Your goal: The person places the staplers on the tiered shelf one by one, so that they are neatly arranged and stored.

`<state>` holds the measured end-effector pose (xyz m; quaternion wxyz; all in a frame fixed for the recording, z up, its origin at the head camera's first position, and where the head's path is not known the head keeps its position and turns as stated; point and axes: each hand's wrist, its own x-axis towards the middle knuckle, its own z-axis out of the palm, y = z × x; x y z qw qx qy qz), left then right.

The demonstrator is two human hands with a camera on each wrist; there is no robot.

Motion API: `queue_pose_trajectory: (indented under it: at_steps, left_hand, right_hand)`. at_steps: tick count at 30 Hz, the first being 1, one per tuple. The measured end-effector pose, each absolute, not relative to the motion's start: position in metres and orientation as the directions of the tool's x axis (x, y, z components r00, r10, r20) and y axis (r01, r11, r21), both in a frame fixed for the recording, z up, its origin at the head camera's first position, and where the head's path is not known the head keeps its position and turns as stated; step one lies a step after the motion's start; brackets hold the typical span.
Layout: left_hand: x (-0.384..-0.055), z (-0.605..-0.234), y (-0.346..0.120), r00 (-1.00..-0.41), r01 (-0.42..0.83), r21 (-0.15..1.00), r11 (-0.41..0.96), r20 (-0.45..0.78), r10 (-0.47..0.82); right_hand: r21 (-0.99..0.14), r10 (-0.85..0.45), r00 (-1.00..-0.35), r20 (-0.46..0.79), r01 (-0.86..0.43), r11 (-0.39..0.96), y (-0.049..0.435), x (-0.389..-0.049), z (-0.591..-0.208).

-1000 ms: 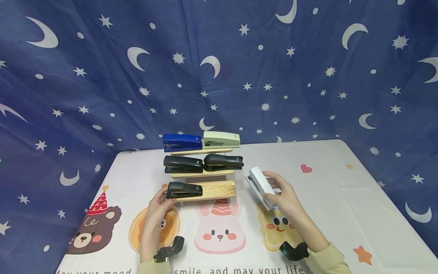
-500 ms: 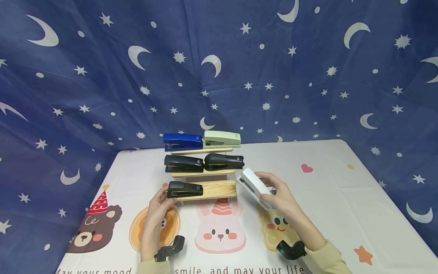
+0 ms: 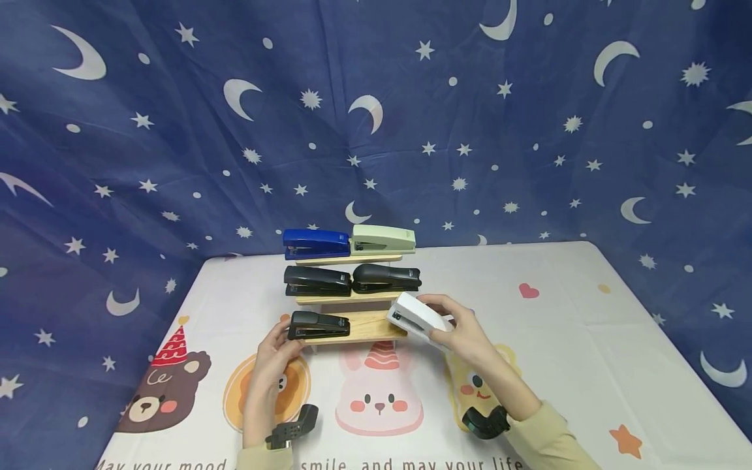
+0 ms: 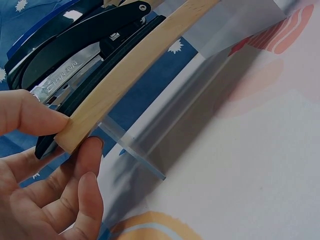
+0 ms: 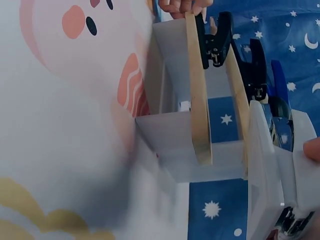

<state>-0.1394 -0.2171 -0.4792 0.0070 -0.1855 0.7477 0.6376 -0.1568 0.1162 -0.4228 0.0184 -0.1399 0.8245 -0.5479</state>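
Observation:
My right hand (image 3: 461,329) grips a white stapler (image 3: 418,313), tilted, its front end over the bare right part of the bottom wooden shelf (image 3: 370,325). In the right wrist view the white stapler (image 5: 267,165) appears beside the shelf ends; most of that hand is out of frame. My left hand (image 3: 273,356) pinches the left end of the same shelf board (image 4: 117,87), thumb on one side and curled fingers on the other. A small black stapler (image 3: 319,325) lies on that shelf next to my left fingers.
On the middle tier sit two black staplers (image 3: 317,281). The top tier holds a blue stapler (image 3: 316,243) and a pale green stapler (image 3: 383,239). Clear supports (image 5: 167,132) carry the shelves. A printed white cloth (image 3: 564,339) covers the table; a starry blue curtain (image 3: 411,111) hangs behind.
My right hand has carried the white stapler leftward, from beside the rack to over the right end of the bottom shelf. The left hand has stayed on the shelf.

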Motion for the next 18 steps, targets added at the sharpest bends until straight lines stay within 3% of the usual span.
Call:
queue_pose_trajectory:
  at_steps: [18]
  left_hand:
    - [-0.139, -0.479, -0.217, -0.933, -0.283, 0.951, 0.128, -0.242, -0.267]
  right_hand:
    - [-0.859, -0.354, -0.917, 0.186, -0.326, 0.394, 0.094, -0.166, -0.418]
